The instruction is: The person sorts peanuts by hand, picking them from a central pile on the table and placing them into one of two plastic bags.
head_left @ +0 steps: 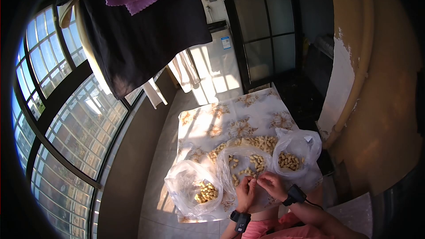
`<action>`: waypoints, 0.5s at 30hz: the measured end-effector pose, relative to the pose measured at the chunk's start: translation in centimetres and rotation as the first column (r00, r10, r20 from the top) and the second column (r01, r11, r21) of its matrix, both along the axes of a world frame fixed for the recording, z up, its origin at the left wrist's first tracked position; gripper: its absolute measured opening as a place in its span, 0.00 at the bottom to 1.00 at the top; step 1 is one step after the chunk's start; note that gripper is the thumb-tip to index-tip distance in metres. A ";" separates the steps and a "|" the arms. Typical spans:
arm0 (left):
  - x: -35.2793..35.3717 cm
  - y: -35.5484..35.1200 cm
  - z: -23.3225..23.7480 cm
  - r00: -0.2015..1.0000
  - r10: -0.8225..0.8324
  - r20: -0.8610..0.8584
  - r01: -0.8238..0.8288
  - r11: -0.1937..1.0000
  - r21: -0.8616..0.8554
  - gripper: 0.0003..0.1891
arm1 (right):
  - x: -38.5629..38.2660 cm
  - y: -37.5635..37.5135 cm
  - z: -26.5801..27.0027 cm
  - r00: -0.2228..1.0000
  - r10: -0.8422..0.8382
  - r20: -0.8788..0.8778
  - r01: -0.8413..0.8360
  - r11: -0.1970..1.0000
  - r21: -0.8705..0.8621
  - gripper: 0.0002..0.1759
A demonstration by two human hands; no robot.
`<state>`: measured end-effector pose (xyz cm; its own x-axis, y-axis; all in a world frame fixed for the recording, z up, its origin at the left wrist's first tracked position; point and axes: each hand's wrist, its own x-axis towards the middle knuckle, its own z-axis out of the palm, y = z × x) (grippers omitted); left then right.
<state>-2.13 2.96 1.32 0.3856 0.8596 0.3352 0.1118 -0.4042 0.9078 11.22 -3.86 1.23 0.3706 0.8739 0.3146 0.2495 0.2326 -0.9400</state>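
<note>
My left hand (245, 193) and my right hand (272, 184) meet at the near edge of the table, fingertips pinched close together. Whatever is between the fingers is too small to make out. Just beyond them lies a middle clear plastic bag (225, 168) with peanuts (257, 162) in its opening. To the right, another clear bag (310, 144) holds unshelled peanuts (289, 161). A third bag (179, 186) on the left contains yellowish peanuts (206, 192) in bright sunlight. More peanuts (261, 142) are heaped behind the middle bag.
A floral cloth covers the table (241, 126). Clothes (146, 31) hang overhead at the left, in front of barred windows (84, 124). Behind the table stand a white appliance (217, 62) and a dark-framed glass door (265, 35). A wall with a pipe (361, 71) rises at the right.
</note>
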 end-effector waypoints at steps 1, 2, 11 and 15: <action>0.0 0.0 0.1 1.000 0.000 0.001 0.000 1.000 0.000 0.11 | 0.0 0.0 0.1 1.000 -0.014 0.016 0.014 1.000 -0.013 0.10; 0.0 -0.1 0.2 1.000 -0.002 0.008 0.002 1.000 -0.005 0.11 | -0.1 0.0 0.2 1.000 -0.014 0.017 0.014 1.000 -0.013 0.10; -0.2 0.1 -0.1 1.000 0.008 0.004 -0.009 1.000 0.013 0.13 | 0.2 -0.2 0.3 0.996 0.086 -0.012 -0.086 0.996 0.015 0.10; -0.3 0.1 -0.2 0.999 -0.022 -0.026 0.021 0.999 -0.044 0.11 | 0.3 -0.1 -0.3 0.995 0.104 0.000 -0.104 0.994 0.018 0.09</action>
<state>-2.46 3.11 1.11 0.4124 0.8647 0.2867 0.1276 -0.3664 0.9217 11.55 -3.96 0.89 0.2784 0.9018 0.3306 0.2224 0.2743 -0.9356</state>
